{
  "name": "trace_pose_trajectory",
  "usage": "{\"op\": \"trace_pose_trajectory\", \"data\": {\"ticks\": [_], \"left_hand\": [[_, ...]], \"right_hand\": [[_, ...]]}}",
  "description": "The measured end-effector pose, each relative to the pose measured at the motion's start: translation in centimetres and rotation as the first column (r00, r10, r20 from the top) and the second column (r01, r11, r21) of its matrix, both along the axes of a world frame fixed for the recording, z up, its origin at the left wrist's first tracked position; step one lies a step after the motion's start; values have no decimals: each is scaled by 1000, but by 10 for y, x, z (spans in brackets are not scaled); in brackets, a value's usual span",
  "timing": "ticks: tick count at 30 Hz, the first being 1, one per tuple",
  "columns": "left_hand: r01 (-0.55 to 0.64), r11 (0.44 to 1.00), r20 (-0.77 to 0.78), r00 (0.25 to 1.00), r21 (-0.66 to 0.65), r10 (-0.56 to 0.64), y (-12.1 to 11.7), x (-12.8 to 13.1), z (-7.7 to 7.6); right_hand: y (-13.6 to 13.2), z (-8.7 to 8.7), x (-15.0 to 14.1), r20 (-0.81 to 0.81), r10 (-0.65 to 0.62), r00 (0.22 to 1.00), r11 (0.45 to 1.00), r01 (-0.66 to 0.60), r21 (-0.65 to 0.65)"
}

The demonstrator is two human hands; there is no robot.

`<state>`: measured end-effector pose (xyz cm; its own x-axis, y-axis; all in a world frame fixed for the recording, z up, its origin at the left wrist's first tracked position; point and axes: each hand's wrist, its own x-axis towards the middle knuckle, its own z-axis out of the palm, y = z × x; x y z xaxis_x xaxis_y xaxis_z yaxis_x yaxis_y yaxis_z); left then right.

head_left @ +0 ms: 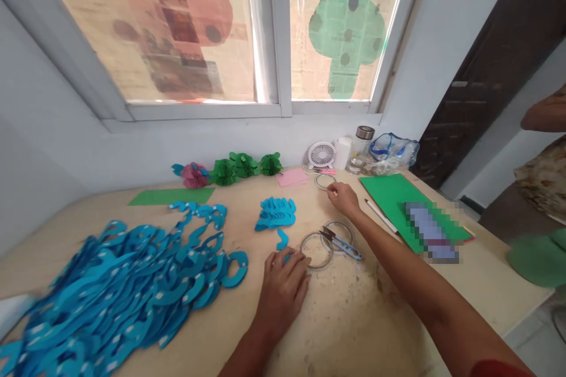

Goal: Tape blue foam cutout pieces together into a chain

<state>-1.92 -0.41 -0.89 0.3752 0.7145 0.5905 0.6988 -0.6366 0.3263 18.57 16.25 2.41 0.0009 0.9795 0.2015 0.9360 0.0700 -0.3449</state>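
My left hand (285,283) lies on the table with its fingers stretched out, over a small bit of blue paper (287,258). Just beyond the fingertips is a curved blue paper piece (282,240). Further back, my right hand (345,198) has its fingers closed at the rim of a thin grey ring (319,175). Between the hands lie two more grey rings, a nearer one (302,247) and one beside it (349,228). Thread snips (345,246) with blue handles rest across them. Behind the left hand sits a stack of scalloped blue paper strips (276,214).
A big heap of blue paper loops (145,288) covers the left side. Along the wall stand green paper flowers (243,165), a small fan (322,155) and a glass bottle (360,150). Green sheets (384,194) and a white pen (381,216) lie right. A person (543,159) stands at right.
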Motion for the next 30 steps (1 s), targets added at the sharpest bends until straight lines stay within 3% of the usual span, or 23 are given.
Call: {"op": "trace_pose_trajectory", "data": {"ticks": [7, 14, 18, 22, 26, 30], "left_hand": [[77, 996, 44, 996, -48, -75, 2, 0, -2], [115, 983, 44, 993, -140, -110, 3, 0, -1], [123, 980, 24, 992, -154, -121, 4, -1, -2], [110, 981, -2, 994, -163, -111, 4, -1, -2], [105, 980, -2, 994, -167, -107, 3, 1, -3], [83, 983, -24, 996, -163, -88, 2, 5, -5]], "right_hand": [[40, -17, -14, 180, 4, 984, 1000, -2, -14], [31, -18, -10, 244, 35, 969, 999, -25, -46], [3, -10, -2, 219, 45, 975, 999, -39, -29], [-51, -8, 13, 15, 183, 983, 983, -183, 18], [-100, -11, 22, -15, 247, 969, 969, -247, 2], [-118, -16, 20, -21, 285, 958, 958, -285, -17]]}}
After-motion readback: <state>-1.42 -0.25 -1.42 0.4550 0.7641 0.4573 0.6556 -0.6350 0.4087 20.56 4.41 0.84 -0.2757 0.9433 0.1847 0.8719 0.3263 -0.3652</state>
